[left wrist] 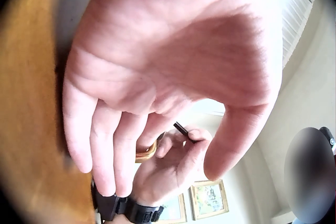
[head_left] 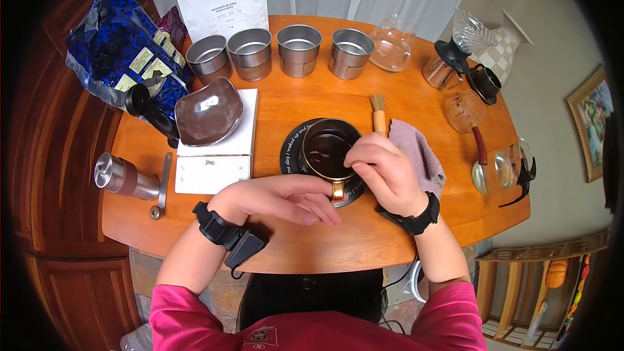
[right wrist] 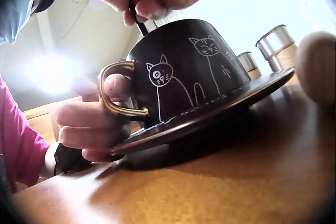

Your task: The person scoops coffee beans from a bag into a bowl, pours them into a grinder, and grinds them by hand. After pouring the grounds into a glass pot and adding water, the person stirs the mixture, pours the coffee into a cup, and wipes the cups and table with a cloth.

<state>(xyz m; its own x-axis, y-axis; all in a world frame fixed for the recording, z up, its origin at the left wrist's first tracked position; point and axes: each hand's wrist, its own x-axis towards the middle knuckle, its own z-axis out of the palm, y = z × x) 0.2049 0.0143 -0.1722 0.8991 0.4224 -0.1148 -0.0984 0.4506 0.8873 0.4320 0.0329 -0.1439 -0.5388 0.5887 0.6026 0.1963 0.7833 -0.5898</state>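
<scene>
A black cup (right wrist: 181, 69) with white cat drawings and a gold handle (head_left: 338, 191) stands on a black saucer (right wrist: 210, 114) with white lettering. Dark liquid shows inside it. My right hand (head_left: 385, 170) is over the cup's right rim, pinching a thin black stick (right wrist: 137, 18) whose lower end is hidden in the cup. My left hand (head_left: 283, 196) lies palm toward me at the handle, with thumb apart and fingers loosely extended. Through the handle loop a left fingertip (right wrist: 116, 85) shows in the right wrist view.
Left of the cup are a white scale (head_left: 214, 172) bearing a brown dish (head_left: 209, 112), and a hand grinder (head_left: 127, 177). A brush (head_left: 379, 116) and a mauve cloth (head_left: 416, 149) lie to the right. Several metal cups (head_left: 299, 51) line the back; glassware (head_left: 465, 112) stands far right.
</scene>
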